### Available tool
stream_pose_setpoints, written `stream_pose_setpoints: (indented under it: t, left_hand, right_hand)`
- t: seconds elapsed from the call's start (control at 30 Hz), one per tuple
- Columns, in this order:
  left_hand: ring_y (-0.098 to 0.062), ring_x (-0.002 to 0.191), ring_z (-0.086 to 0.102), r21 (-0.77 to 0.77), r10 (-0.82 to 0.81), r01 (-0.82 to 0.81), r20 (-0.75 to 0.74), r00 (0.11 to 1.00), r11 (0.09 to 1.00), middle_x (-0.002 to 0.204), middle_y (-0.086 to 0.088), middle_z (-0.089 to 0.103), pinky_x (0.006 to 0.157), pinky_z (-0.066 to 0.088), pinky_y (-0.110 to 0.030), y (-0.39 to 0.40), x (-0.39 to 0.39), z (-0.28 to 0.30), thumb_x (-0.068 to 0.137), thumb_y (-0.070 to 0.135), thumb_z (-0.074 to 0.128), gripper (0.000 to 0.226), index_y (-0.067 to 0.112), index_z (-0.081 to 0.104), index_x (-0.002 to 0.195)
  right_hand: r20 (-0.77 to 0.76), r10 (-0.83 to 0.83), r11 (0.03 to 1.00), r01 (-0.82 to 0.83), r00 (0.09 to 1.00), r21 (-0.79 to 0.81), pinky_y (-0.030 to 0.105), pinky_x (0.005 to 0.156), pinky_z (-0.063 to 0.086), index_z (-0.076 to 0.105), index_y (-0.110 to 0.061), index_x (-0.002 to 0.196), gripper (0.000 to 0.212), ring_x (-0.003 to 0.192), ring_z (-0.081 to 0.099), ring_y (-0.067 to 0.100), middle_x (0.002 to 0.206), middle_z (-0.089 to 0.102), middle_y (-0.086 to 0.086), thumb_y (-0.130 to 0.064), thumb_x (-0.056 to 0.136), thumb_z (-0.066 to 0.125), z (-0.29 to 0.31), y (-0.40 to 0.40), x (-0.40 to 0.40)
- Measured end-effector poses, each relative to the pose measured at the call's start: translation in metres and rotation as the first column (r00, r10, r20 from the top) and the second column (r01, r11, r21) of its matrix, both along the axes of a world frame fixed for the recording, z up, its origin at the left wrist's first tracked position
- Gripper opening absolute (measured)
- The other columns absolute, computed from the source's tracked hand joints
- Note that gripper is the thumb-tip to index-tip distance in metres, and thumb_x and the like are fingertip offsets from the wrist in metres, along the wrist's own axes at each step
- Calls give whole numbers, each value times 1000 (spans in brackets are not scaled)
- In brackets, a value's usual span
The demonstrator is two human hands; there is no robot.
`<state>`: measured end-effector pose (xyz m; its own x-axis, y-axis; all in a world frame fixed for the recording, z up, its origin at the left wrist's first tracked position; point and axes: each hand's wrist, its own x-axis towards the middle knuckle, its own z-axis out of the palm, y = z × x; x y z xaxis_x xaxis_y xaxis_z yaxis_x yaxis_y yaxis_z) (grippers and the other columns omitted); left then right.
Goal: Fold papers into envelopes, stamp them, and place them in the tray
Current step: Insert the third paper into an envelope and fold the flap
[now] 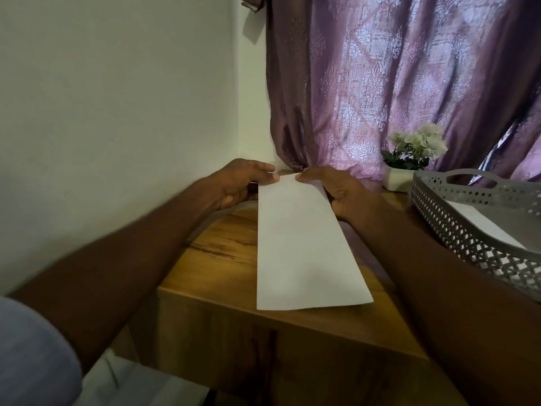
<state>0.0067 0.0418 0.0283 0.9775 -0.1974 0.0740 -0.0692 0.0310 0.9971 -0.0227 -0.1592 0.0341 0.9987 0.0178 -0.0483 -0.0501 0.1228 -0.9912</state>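
Observation:
A long white paper (pixel 301 247), folded into a narrow strip, lies lengthwise on the wooden table (pixel 222 238), its near end reaching the table's front edge. My left hand (pixel 243 183) pinches the far left corner of the paper between thumb and fingers. My right hand (pixel 330 186) pinches the far right corner the same way. A grey perforated tray (pixel 468 224) stands to the right, with a white paper (pixel 483 221) lying inside it.
A small white pot of pale flowers (pixel 412 159) stands behind the tray near a purple curtain (pixel 395 83). A white wall runs along the table's left side. The table's front edge drops off just under the paper's near end.

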Motion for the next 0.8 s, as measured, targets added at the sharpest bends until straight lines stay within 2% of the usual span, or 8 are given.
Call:
stream_pose_setpoints:
  t: [0.13,0.27,0.33,0.43,0.53,0.6,0.7,0.8]
  left_hand:
    - [-30,103,72,15,8,-8,15,1000,1000,112,-15,73,99,58,-43,6,0,6,86,3,79,36,7,70,121]
    - [-27,96,73,13,-6,6,19,1000,1000,107,-13,74,94,61,-39,9,-2,7,87,2,77,37,6,69,122]
    - [-25,95,73,13,-11,11,15,1000,1000,106,-12,74,88,62,-36,8,-2,6,87,1,77,34,7,69,120]
    - [-27,95,73,23,-4,3,23,1000,1000,106,-13,75,95,60,-40,8,-2,5,87,1,77,31,8,70,116]
    - [-30,100,72,25,-2,2,26,1000,1000,112,-17,73,95,60,-40,6,-3,5,86,0,77,32,8,70,116]
    - [-30,102,72,27,-7,6,29,1000,1000,113,-17,73,92,61,-38,3,-4,4,85,1,78,33,7,70,117]
    - [-29,101,73,26,-22,21,34,999,999,112,-16,74,86,63,-36,2,-4,5,86,3,79,38,6,69,122]
    - [-25,89,75,10,-3,3,28,1000,1000,104,-14,75,71,64,-31,6,-3,7,88,0,75,36,5,67,123]
  right_hand:
    - [3,-90,996,90,996,-11,35,74,59,70,0,112,36,89,66,27,103,71,16,-2,77,78,-2,-6,6]
    - [-32,-92,996,92,995,-9,28,68,50,66,-10,86,8,65,54,15,77,62,4,-4,83,70,-3,-18,8]
    - [-39,-108,994,109,993,12,27,65,51,65,-10,84,7,59,52,13,72,60,2,-4,82,68,-4,-21,10]
    - [-61,-100,994,102,993,40,23,59,54,64,-13,86,5,61,55,15,75,60,0,-12,83,67,-4,-20,9]
    - [-45,-53,998,54,998,20,27,61,52,70,-14,101,22,68,61,16,78,66,0,-25,83,76,-4,-15,7]
    - [-13,-41,999,41,999,-4,32,65,57,70,-7,112,36,76,67,21,87,71,6,-17,79,81,-5,-10,8]
    - [-16,-14,1000,13,1000,-14,45,83,62,69,3,121,59,100,73,35,112,74,20,-5,64,82,-6,-6,11]
    - [-4,-56,998,56,998,14,40,75,62,68,6,120,49,94,71,33,115,73,21,0,72,78,-4,-13,12]
